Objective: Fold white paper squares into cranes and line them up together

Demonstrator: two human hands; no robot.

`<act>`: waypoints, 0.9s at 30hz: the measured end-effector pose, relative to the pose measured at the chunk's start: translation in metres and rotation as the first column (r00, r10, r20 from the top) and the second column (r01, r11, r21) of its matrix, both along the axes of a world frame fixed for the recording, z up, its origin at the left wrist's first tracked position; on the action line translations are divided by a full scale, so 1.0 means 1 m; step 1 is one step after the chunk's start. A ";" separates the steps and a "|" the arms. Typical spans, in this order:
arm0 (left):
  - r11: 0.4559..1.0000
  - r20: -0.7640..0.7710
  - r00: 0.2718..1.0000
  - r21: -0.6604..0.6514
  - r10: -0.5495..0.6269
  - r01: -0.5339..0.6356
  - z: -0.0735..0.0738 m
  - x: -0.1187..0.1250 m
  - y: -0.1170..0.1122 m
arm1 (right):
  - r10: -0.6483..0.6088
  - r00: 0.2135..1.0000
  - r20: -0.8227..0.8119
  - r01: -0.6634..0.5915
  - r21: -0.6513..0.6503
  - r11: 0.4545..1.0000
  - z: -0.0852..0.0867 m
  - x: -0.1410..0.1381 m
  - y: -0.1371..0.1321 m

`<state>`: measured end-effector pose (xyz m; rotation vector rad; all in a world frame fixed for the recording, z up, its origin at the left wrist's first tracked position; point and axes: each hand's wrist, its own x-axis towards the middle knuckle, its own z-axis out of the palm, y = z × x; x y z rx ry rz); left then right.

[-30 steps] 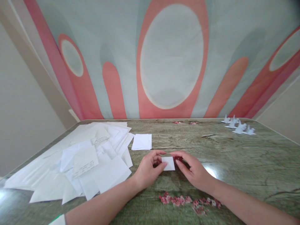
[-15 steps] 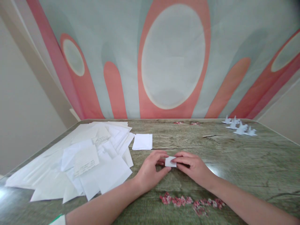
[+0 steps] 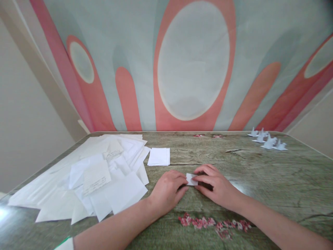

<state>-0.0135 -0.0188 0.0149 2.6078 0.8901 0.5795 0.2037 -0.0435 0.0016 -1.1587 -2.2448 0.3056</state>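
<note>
Along the near part of the wood-grained surface (image 3: 275, 184) runs a spray of pink blossoms (image 3: 199, 222), lying flat like a printed pattern. The end of a white sleeve (image 3: 65, 244) with a green edge shows at the lower left, and both bare forearms reach inward from the bottom corners.

A little farther in, the left hand (image 3: 169, 189) and the right hand (image 3: 214, 184) meet over a small white paper (image 3: 189, 179), which is in the middle of the surface, between their fingertips. The left grip has the paper by its left side; the right grip grasps the other side, with a fingertip laid on its face. The fingers cover part of it, so how its layers lie is hard to tell.

To the left spreads a loose pile of white sheets (image 3: 125, 191), a couple bearing lines of writing. Just beside it, beyond the hands, rests a neat stack of square papers (image 3: 159, 157). Near the far right corner stands a cluster of folded paper birds (image 3: 270, 142). Behind everything rises a grey-green and coral backdrop (image 3: 194, 66) with pale ovals.
</note>
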 end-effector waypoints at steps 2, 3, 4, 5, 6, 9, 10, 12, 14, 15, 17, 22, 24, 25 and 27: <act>0.998 -0.066 0.998 0.057 -0.024 0.028 0.002 0.000 0.000 | 0.042 0.999 0.023 -0.042 0.001 0.999 0.002 0.002 0.001; 0.995 -0.110 0.993 0.085 -0.035 0.044 0.003 0.001 -0.001 | 0.062 0.998 0.031 -0.062 0.002 0.998 0.003 0.003 0.001; 0.992 -0.160 0.986 0.110 -0.042 0.060 0.004 0.001 -0.002 | 0.078 0.996 0.039 -0.078 0.000 0.997 0.003 0.004 0.002; 0.988 -0.212 0.976 0.133 -0.044 0.073 0.005 0.001 -0.004 | 0.089 0.995 0.045 -0.089 -0.004 0.996 0.003 0.005 0.003; 0.984 -0.262 0.964 0.156 -0.042 0.085 0.006 0.002 -0.006 | 0.095 0.994 0.052 -0.095 -0.012 0.995 0.003 0.006 0.004; 0.968 -0.381 0.924 0.220 -0.028 0.120 0.008 0.004 -0.013 | 0.110 0.992 0.061 -0.108 -0.043 0.993 0.003 0.009 0.007; 0.963 -0.407 0.913 0.234 -0.024 0.130 0.009 0.004 -0.015 | 0.118 0.991 0.060 -0.114 -0.053 0.992 0.003 0.009 0.008; 0.961 -0.441 0.898 0.241 -0.019 0.138 0.011 0.005 -0.017 | 0.123 0.991 0.042 -0.120 -0.063 0.991 0.003 0.011 0.010; 0.963 -0.444 0.895 0.230 -0.028 0.144 0.013 0.006 -0.018 | 0.118 0.993 0.020 -0.117 -0.068 0.991 0.002 0.011 0.011; 0.964 -0.439 0.897 0.219 -0.041 0.152 0.014 0.006 -0.018 | 0.117 0.993 0.008 -0.116 -0.068 0.991 0.002 0.011 0.010; 0.966 -0.426 0.901 0.190 -0.080 0.175 0.016 0.005 -0.016 | 0.118 0.993 -0.015 -0.119 -0.067 0.991 0.000 0.010 0.009; 0.973 -0.385 0.915 0.138 -0.121 0.187 0.014 0.002 -0.011 | 0.077 0.994 -0.079 -0.085 -0.100 0.991 -0.002 0.004 0.005; 0.971 -0.372 0.919 0.137 -0.134 0.197 0.012 0.001 -0.010 | 0.049 0.992 -0.117 -0.065 -0.136 0.989 -0.001 0.002 0.003; 0.970 -0.368 0.919 0.135 -0.139 0.201 0.011 0.001 -0.010 | 0.036 0.990 -0.136 -0.057 -0.154 0.986 -0.001 0.001 0.003; 0.971 -0.360 0.921 0.124 -0.146 0.202 0.011 0.001 -0.010 | 0.007 0.985 -0.172 -0.038 -0.179 0.983 0.000 -0.001 0.002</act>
